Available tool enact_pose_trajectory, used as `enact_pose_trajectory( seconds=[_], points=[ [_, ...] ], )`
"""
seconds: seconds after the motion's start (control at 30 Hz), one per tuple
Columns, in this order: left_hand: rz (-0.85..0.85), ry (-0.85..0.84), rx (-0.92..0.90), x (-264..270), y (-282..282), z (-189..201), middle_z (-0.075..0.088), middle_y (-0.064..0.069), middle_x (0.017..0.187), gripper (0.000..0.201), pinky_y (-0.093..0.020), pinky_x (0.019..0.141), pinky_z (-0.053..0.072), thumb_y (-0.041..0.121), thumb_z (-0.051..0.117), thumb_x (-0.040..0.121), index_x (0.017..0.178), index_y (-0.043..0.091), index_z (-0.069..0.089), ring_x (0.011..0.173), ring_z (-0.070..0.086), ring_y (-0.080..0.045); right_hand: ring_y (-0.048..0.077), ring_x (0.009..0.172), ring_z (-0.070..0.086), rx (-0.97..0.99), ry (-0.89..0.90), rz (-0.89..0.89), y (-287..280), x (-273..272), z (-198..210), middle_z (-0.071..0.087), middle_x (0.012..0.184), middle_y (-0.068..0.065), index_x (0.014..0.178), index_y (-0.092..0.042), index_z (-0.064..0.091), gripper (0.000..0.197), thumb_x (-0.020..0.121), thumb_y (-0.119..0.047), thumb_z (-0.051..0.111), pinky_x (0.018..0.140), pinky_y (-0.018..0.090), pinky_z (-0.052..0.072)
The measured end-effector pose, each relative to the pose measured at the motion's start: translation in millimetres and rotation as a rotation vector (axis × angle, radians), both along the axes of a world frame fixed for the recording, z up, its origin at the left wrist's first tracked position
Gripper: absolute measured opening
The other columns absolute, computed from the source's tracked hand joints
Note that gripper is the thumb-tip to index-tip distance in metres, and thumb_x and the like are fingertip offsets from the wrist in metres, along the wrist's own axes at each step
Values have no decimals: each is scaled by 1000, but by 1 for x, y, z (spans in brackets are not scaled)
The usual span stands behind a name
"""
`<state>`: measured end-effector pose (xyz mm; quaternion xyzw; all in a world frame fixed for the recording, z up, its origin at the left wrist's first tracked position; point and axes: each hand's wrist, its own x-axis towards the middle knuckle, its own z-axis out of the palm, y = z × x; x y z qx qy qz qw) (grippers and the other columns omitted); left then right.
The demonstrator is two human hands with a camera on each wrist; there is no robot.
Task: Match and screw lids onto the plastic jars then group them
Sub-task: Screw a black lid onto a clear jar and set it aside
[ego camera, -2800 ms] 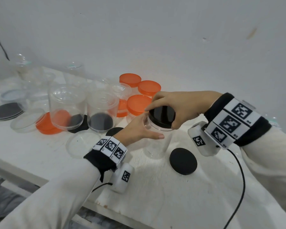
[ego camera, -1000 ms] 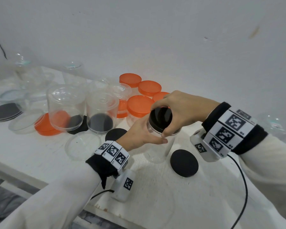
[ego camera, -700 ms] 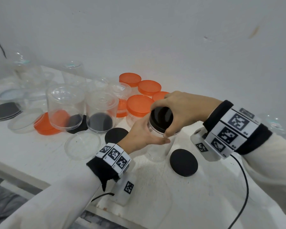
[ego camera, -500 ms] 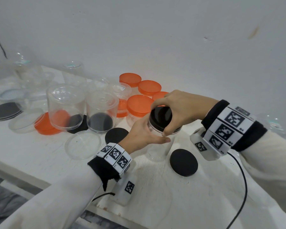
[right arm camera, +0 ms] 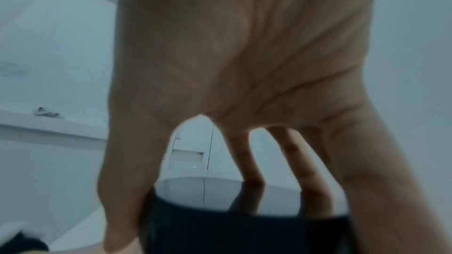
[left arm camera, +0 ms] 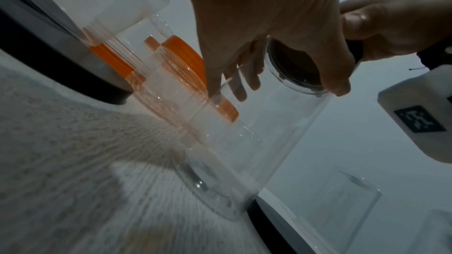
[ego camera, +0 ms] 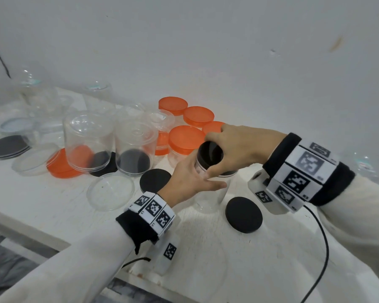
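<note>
A tall clear plastic jar (ego camera: 210, 199) stands on the white table (ego camera: 228, 259), tilted a little to the left. My left hand (ego camera: 189, 181) wraps its upper wall, thumb across the front; the left wrist view shows that jar (left arm camera: 274, 132) from below with my left hand (left arm camera: 266, 32) round it. My right hand (ego camera: 239, 145) grips the black lid (ego camera: 209, 154) on the jar's mouth from above with curled fingers. In the right wrist view my right hand (right arm camera: 244, 84) spans that black lid (right arm camera: 244, 231).
Loose black lids (ego camera: 243, 214) (ego camera: 155, 179) lie beside the jar. Orange-lidded jars (ego camera: 186, 138) cluster behind it. Two upturned clear jars (ego camera: 89, 141) (ego camera: 136, 149), a clear lid (ego camera: 111, 192), an orange lid (ego camera: 59, 167) and stacked black lids (ego camera: 8, 146) lie left.
My right hand has turned on the black lid, its wrist shifting slightly. The jar leans a bit more to the left. My left hand keeps its hold.
</note>
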<state>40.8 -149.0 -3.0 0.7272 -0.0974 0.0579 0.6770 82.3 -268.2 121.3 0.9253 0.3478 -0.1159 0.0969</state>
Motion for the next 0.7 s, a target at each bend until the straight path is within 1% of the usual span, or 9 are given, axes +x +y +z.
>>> enact_pose_trajectory(
  seconds=[0.03,0.07,0.17,0.23,0.3,0.4,0.53,0.63,0.7],
  points=[
    [-2,2,23,1,1,1,62,10,105,66,-8,80,43,7,86,60,115,21,51,97,57,8,19,76,56,6,17,-7,0,0,-1,43,104,0,124,-24,41,70,71,-64,63,65,32,53],
    [-4,2,48,2,1,2,62,11,104,64,-6,78,42,7,86,61,112,24,51,95,57,11,20,75,57,18,37,-9,0,1,-2,40,105,0,126,-26,39,71,70,-63,64,63,33,55],
    [-14,10,69,5,4,2,63,10,106,64,-7,80,43,10,86,60,108,32,50,98,57,7,21,92,51,62,66,9,-2,4,-3,38,108,-2,129,-29,38,74,69,-60,67,77,41,55],
    [-17,11,76,6,5,2,63,9,107,65,-10,82,45,11,87,59,108,33,51,100,58,4,19,98,47,83,73,21,-4,5,-4,39,112,-2,131,-30,37,75,69,-59,68,83,38,51],
    [-23,8,80,8,5,1,64,9,106,64,-12,84,45,10,86,60,109,32,52,100,59,2,18,100,46,92,78,34,-5,7,-5,40,115,-2,133,-30,36,75,71,-57,68,85,35,49],
    [-27,4,84,9,6,-1,64,8,107,65,-15,87,46,11,87,59,110,30,53,102,59,0,19,102,47,103,87,59,-6,7,-5,40,117,-1,133,-31,36,74,71,-54,69,85,36,49],
    [-79,34,61,9,8,-1,65,5,109,66,-18,90,47,6,86,59,115,20,54,104,60,-2,20,102,47,140,132,106,-10,5,-5,39,116,0,131,-34,38,73,69,-45,73,84,36,50],
    [-146,64,58,10,11,0,63,3,113,69,-20,93,45,5,85,60,120,17,52,108,58,-3,18,103,44,179,211,140,-16,4,-1,36,117,-1,131,-36,40,72,69,-32,77,84,31,48],
    [-191,75,70,11,14,3,62,7,115,70,-19,95,44,8,84,59,120,23,51,111,56,-2,15,105,42,170,270,168,-18,4,3,33,118,-5,131,-38,41,73,69,-22,79,82,22,44]
  ],
)
